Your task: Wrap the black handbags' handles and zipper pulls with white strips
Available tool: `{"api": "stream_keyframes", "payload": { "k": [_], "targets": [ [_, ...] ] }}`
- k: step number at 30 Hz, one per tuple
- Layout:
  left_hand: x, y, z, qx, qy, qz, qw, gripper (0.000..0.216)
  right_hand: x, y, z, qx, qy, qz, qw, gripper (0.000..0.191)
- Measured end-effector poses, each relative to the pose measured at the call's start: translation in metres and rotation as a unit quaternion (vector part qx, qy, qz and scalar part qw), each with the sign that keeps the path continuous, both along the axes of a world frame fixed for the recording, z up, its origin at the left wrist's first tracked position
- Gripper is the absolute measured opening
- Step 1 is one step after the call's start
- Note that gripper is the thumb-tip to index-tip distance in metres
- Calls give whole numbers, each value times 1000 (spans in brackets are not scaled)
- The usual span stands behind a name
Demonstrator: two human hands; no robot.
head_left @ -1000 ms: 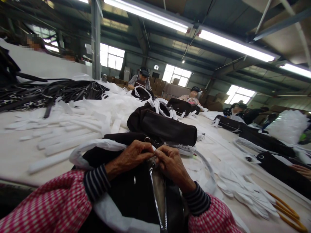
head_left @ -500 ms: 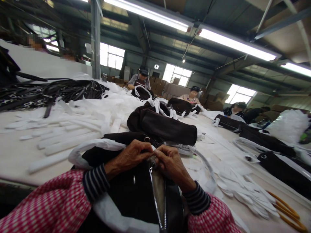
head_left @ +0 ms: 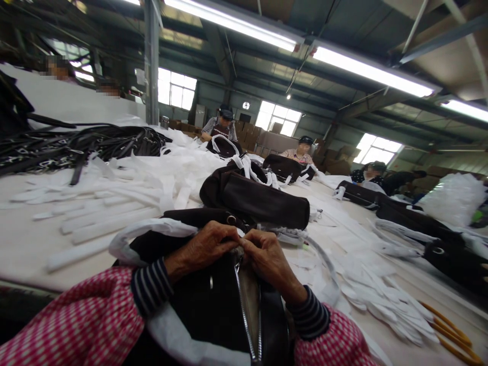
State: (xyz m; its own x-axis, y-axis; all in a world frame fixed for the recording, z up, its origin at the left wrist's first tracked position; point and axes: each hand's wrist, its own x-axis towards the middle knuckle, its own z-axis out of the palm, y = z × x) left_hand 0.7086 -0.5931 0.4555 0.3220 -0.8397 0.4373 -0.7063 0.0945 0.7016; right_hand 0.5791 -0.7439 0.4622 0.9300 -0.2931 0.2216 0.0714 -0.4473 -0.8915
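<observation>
A dark handbag [head_left: 206, 310] lies in front of me, its metal zip [head_left: 244, 305] pulled open over a beige lining. White wrapping covers its handle [head_left: 127, 236]. At the far end of the zip my left hand [head_left: 208, 247] is closed in a pinch. My right hand [head_left: 269, 256] pinches right beside it, and the fingertips of both meet. A small white piece [head_left: 240, 233] shows between the fingertips; its lower part is hidden by them, so I cannot tell its kind.
Behind the bag lies another dark bag [head_left: 259, 198]. White strips [head_left: 110, 218] and black straps [head_left: 114, 142] are spread on the left. At right are flat white pieces [head_left: 389, 300], yellow-handled scissors [head_left: 453, 330] and more dark bags [head_left: 457, 259]. Several people sit farther along the table.
My hands stay pinched together at the zip end, with only slight finger movement. The dark bag at the right edge has shifted to the right and turned.
</observation>
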Motion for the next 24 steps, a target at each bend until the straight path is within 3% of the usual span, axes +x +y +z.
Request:
{"api": "stream_keyframes", "payload": {
  "k": [6, 10, 16, 24],
  "targets": [
    [0, 3, 3, 20, 55, -16, 998, 20, -2, 0, 0, -73, -23, -2, 997, 33],
    [-1, 5, 5, 45, 123, -46, 990, 28, -2, -3, 0, -8, -4, 12, 1000, 30],
    [-3, 5, 9, 45, 87, -10, 995, 32, -1, -2, 0, 0, -13, 12, 1000, 26],
    [-4, 3, 11, 45, 145, -13, 988, 35, 2, 7, 2, 90, -21, -17, 996, 27]
  ]
}}
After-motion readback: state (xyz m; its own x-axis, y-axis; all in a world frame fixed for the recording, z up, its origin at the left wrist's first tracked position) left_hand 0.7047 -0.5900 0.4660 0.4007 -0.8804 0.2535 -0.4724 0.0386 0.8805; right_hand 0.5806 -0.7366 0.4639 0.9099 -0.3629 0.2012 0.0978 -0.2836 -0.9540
